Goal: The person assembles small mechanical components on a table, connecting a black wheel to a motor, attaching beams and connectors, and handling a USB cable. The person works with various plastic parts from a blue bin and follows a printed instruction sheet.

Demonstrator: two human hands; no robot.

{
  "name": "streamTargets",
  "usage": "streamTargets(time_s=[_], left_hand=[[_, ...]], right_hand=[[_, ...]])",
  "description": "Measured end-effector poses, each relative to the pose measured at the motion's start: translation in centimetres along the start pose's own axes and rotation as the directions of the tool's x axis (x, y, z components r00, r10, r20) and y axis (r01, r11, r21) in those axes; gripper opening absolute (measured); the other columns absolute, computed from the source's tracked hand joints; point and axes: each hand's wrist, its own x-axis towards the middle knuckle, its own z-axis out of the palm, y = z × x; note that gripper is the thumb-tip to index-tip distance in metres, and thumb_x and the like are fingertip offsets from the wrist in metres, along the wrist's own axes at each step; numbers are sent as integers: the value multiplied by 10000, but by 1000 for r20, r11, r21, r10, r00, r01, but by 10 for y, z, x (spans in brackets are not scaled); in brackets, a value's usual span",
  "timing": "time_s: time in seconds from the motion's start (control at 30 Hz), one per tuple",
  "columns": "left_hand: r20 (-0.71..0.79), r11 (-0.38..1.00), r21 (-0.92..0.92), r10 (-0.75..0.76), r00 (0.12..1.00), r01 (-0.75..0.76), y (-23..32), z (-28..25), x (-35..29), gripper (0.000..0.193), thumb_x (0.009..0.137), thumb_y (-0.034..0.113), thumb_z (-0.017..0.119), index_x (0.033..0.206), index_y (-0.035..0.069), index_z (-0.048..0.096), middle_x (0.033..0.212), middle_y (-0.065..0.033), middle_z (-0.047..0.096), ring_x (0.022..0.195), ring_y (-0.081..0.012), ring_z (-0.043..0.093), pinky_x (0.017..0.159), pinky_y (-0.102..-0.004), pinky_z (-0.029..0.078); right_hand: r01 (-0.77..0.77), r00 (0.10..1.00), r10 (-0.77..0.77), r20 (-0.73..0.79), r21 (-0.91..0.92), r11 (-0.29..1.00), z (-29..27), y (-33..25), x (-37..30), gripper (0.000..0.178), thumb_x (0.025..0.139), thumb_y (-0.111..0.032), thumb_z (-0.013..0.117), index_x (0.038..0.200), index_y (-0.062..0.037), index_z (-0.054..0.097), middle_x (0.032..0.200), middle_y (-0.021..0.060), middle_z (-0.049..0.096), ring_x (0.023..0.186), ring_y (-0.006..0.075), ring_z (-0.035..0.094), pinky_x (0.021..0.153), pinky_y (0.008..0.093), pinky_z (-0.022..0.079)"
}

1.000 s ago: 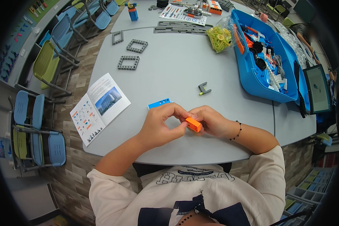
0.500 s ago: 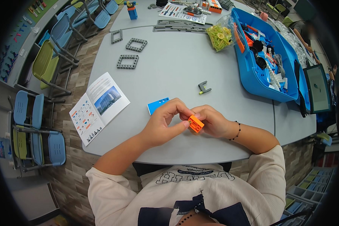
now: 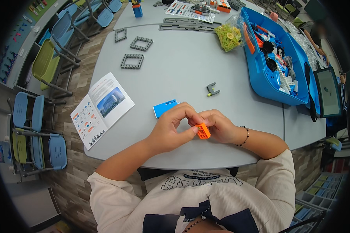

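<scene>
Near the front of the table, an orange building brick [image 3: 203,131] with openings in its face is pinched between my two hands. My left hand [image 3: 172,126] grips its left side with thumb and fingers. The fingers of my right hand [image 3: 219,126] are closed on its upper right side and partly hide it. Just beyond my left hand lies a blue building piece [image 3: 165,108] with holes along one edge. Farther right, a small dark grey forked piece [image 3: 212,89] with a yellow-green pin rests on the table.
An open booklet [image 3: 103,110] lies on the left. Grey rectangular frames [image 3: 132,61] are behind it, with long grey track-like pieces [image 3: 186,25] farther back. A bag of yellow-green parts [image 3: 228,37] sits beside a blue bin [image 3: 256,77] of parts. A screen [image 3: 328,92] stands far right.
The orange brick has been turned a little in my fingers and sits slightly lower. Both hands stay in nearly the same place, and the view has shifted slightly.
</scene>
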Motion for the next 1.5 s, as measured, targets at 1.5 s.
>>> streamTargets(time_s=[1.5], left_hand=[[-21, 711, 644, 388, 921, -284, 2, -1, -2, 493, 701, 141, 793, 1144, 65, 589, 1015, -69, 643, 923, -237, 608, 923, -458, 441]], right_hand=[[326, 924, -382, -1, -519, 790, 7, -23, -13, 165, 911, -176, 506, 825, -35, 504, 746, -1, 490, 656, 90, 419, 601, 245, 373]])
